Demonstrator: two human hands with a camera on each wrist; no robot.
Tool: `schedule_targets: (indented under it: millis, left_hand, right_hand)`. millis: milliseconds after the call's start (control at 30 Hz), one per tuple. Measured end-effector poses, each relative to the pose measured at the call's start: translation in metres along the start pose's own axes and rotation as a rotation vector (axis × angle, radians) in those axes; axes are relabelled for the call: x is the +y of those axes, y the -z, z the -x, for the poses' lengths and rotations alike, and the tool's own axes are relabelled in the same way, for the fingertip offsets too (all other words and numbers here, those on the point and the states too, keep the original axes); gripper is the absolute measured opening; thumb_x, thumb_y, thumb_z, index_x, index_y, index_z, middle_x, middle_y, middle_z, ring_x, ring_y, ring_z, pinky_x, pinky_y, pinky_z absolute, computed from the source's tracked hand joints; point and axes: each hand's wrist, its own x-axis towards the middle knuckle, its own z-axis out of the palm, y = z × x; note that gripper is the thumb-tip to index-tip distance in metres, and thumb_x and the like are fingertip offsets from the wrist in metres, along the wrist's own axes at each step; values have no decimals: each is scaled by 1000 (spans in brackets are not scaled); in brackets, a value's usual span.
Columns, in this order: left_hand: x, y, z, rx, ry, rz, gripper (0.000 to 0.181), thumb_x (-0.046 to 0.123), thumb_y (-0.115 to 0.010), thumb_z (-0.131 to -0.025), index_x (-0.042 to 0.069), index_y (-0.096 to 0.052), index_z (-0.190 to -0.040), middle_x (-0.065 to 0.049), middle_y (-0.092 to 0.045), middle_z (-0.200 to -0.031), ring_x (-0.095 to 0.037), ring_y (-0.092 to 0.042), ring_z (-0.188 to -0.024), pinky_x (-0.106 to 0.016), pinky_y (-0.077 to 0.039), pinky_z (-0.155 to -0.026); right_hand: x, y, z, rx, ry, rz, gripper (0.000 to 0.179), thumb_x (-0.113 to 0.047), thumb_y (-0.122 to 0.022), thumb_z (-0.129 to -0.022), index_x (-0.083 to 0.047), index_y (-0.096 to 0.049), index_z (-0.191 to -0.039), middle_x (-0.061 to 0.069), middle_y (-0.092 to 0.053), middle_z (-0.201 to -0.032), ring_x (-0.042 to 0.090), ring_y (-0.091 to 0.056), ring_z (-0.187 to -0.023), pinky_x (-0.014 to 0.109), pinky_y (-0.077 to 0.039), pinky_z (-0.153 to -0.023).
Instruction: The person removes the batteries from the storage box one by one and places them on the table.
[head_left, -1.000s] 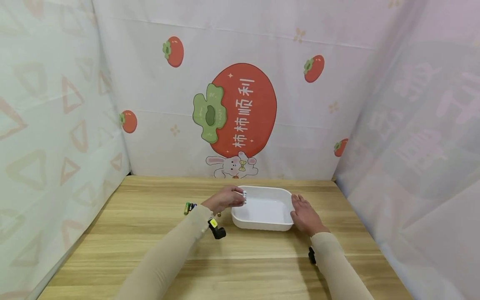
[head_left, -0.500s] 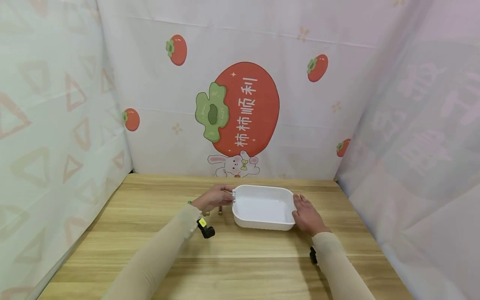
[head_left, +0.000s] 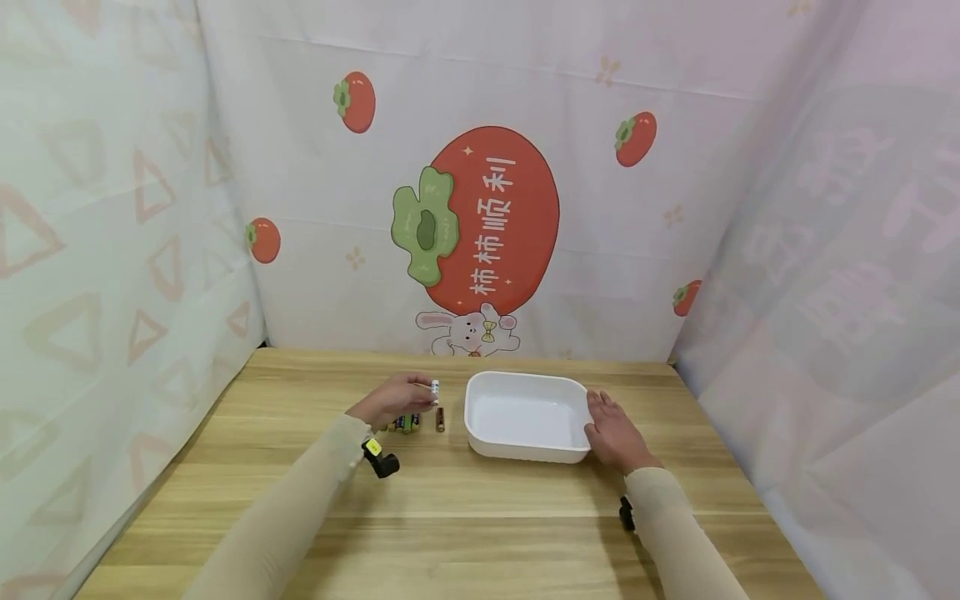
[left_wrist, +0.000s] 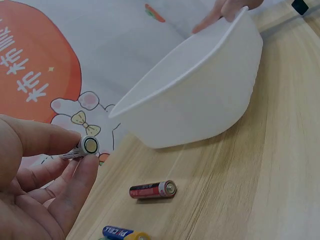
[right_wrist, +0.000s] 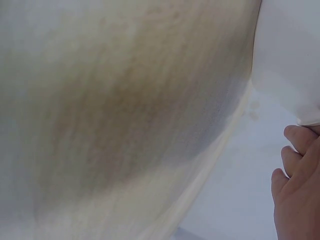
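Observation:
Between thumb and fingertips my left hand (head_left: 393, 400) pinches a white battery (left_wrist: 89, 146), its flat end facing the left wrist camera. The hand hovers left of a white plastic tub (head_left: 525, 452), over the loose batteries. A red-and-black battery (left_wrist: 152, 190) lies on the table between hand and tub. Close by, partly hidden under the hand, is a cluster of batteries (head_left: 407, 423), one of them blue and yellow (left_wrist: 125, 233). At the tub's right side my right hand (head_left: 617, 432) holds the rim, thumb over the edge and fingers along the outside.
The wooden table (head_left: 480, 517) runs back to a white curtain (head_left: 300, 167) printed with persimmons and a rabbit. More curtain hangs at both sides. A small black wrist camera (head_left: 381, 460) sits on the left sleeve.
My left hand has moved left with the white battery, from over the tub's left rim to beside the tub, uncovering the batteries on the table. The right hand has stayed on the rim.

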Motion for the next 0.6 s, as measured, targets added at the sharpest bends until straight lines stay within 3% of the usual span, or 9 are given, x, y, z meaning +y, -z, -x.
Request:
schedule_targets:
  millis: [167,433,600]
  left_hand:
    - [-1,20,9,20,0,26,44,-2,-61,-93,-11,-43,-131,-28,-55,-118,-35,-61,-108,-44,-48,-97]
    - [-4,44,21,63,8,58,42,-5,-60,-92,-12,-43,-130,-21,-56,-109,-23,-65,-91,-37,-53,-90]
    - [-11,56,26,76,18,28,42,-3,-60,-92,-12,-44,-129,-21,-57,-110,-25,-64,-94,-37,-53,-90]
  right_hand:
    - [1,-2,-1,12,3,9,57,-17,-37,-99,13,-25,-146,26,-28,-152,42,-20,-142,53,-16,-116]
    - [-1,-1,-3,6,-6,-3,57,-16,-37,-99,13,-24,-147,25,-27,-153,41,-17,-143,53,-15,-116]
    - [0,-2,-2,3,-7,8,57,-16,-38,-99,13,-24,-146,26,-28,-153,42,-18,-142,54,-15,-115]
